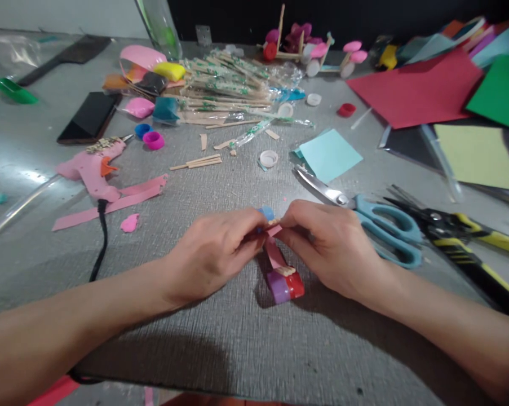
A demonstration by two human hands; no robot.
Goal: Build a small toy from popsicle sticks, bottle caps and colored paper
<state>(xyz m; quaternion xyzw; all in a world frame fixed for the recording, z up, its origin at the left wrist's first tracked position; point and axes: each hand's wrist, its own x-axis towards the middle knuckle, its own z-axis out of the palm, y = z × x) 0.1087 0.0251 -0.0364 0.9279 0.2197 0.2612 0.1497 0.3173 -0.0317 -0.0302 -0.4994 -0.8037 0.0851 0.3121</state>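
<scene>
My left hand (220,248) and my right hand (332,242) meet above the middle of the table, fingertips pinched together. Between them is a small handmade piece: a pink paper strip (276,254) with a blue bottle cap (266,213) at its far end. At the near end sit a purple cap (278,286) and a red cap (295,285), with short stick ends on top. Both hands grip the far end of the strip; my fingers hide part of it. Scissors with blue handles (389,220) lie just beyond my right hand.
A pink glue gun (91,166) with a black cord lies at left, near a phone (89,117). Wrapped toothpicks (229,79) are piled at the back. Pliers (448,225) and coloured paper (419,84) are at right. Light blue paper (330,153) lies ahead.
</scene>
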